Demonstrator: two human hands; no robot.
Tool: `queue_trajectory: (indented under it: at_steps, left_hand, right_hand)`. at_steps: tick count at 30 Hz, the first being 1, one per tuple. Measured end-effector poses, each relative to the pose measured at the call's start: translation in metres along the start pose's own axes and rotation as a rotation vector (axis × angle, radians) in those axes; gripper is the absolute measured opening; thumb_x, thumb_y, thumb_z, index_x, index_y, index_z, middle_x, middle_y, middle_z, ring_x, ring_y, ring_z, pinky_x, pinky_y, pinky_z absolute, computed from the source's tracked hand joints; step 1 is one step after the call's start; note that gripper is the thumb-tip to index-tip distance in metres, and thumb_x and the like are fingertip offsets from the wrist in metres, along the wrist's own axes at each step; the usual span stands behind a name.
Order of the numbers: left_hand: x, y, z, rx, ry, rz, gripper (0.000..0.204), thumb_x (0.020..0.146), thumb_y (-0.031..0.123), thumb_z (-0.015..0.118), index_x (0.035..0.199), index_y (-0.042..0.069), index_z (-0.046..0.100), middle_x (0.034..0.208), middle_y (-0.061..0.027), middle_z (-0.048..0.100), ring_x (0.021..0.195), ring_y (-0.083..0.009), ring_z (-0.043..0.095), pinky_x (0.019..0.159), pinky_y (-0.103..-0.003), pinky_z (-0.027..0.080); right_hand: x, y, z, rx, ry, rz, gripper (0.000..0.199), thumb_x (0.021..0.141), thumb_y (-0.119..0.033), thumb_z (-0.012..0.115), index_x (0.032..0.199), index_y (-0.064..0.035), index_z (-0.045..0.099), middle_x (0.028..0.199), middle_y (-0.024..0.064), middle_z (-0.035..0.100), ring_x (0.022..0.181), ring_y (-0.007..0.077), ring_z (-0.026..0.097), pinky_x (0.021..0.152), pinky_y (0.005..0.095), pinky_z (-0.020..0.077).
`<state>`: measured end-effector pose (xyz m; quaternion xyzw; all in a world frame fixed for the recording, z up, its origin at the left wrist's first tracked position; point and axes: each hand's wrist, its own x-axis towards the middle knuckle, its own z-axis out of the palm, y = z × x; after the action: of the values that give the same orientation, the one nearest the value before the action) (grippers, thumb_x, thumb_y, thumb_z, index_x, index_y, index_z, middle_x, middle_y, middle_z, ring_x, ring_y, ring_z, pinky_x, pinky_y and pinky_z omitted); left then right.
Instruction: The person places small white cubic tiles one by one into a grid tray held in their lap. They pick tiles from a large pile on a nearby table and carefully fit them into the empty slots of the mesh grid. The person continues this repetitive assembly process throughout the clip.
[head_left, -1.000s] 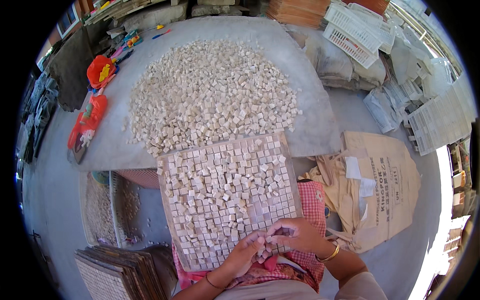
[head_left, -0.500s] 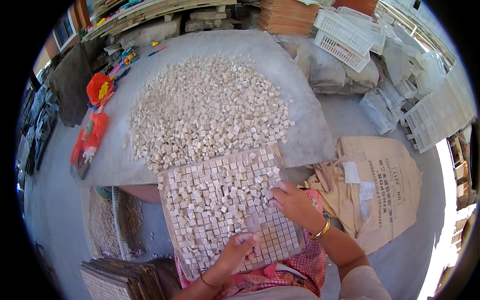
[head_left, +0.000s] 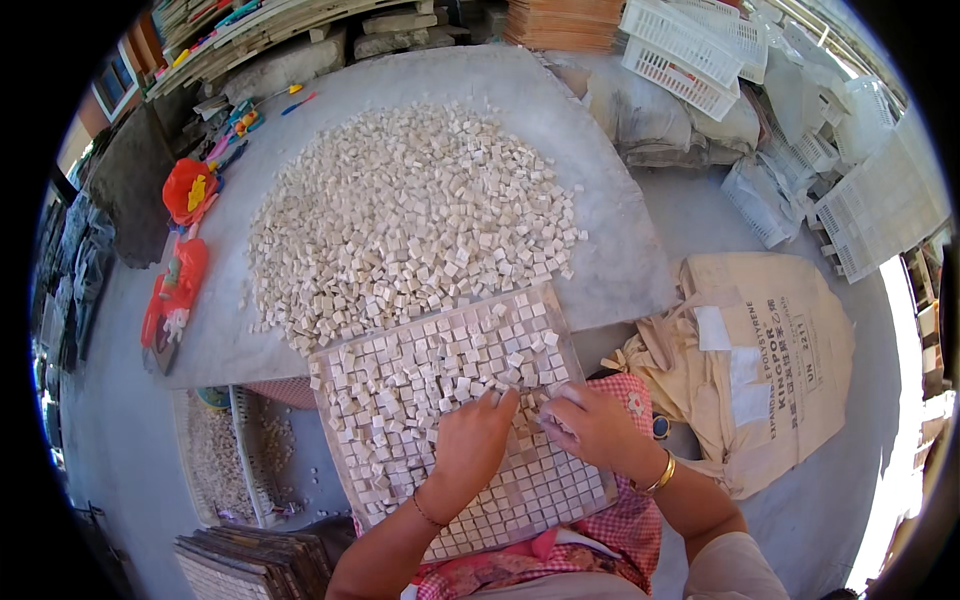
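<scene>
A wooden grid tray [head_left: 335,440] rests across my lap, its far edge against the stone table. Small whitish stone cubes [head_left: 380,400] lie loosely jumbled over its left and far parts, while those at the near right sit in neat rows. My left hand [head_left: 474,435] is over the middle of the tray, fingers pinched together among the cubes. Just right of it, my right hand [head_left: 592,424] has its fingers curled in at the tray's right side. Whatever is between the fingertips of either hand is hidden or too small to make out.
A big heap of cubes [head_left: 410,210] covers the grey table [head_left: 620,240] ahead. Red plastic bags [head_left: 183,275] lie at its left edge. A beige sack [head_left: 790,370] is on the right, white crates [head_left: 690,60] behind. Stacked boards [head_left: 250,560] and a cube-filled bin [head_left: 215,450] stand left.
My left hand has moved up and forward from the tray's near edge to its middle. My right hand has come slightly down, so both hands are now close together.
</scene>
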<state>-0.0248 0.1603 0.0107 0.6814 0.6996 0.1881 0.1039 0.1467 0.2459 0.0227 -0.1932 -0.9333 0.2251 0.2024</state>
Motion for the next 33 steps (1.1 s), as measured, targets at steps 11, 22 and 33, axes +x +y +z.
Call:
queue_trajectory:
  at_steps: [11,22,33]
  left_hand:
    - [-0.023,0.012,-0.018,-0.107,-0.123,-0.062,0.021,0.079,0.018,0.064,0.088,0.006,0.049,0.063,-0.0088,0.058,0.055,-0.0296,0.060,0.049,-0.038,0.047]
    - [-0.041,0.019,0.001,-0.072,-0.199,-0.178,0.019,0.079,0.016,0.063,0.093,0.008,0.053,0.073,-0.0101,0.062,0.061,-0.0282,0.062,0.050,-0.038,0.048]
    - [-0.038,0.014,0.011,-0.128,-0.058,-0.161,0.013,0.078,0.015,0.065,0.089,0.009,0.062,0.072,-0.0113,0.062,0.061,-0.0289,0.061,0.052,-0.038,0.048]
  right_hand:
    - [-0.032,-0.016,0.025,-0.051,-0.145,-0.111,0.012,0.072,-0.012,0.054,0.082,-0.0042,0.056,0.079,0.0084,0.051,0.075,0.0236,0.056,0.063,0.0346,0.0477]
    - [-0.016,-0.003,0.022,-0.018,0.022,0.019,0.014,0.074,-0.012,0.062,0.085,-0.0057,0.058,0.080,0.0076,0.054,0.074,0.0265,0.056,0.065,0.0363,0.0474]
    - [0.001,0.003,0.023,-0.149,0.018,-0.030,0.010,0.071,-0.011,0.057,0.079,-0.0041,0.055,0.080,0.0093,0.052,0.078,0.0256,0.055,0.066,0.0365,0.0459]
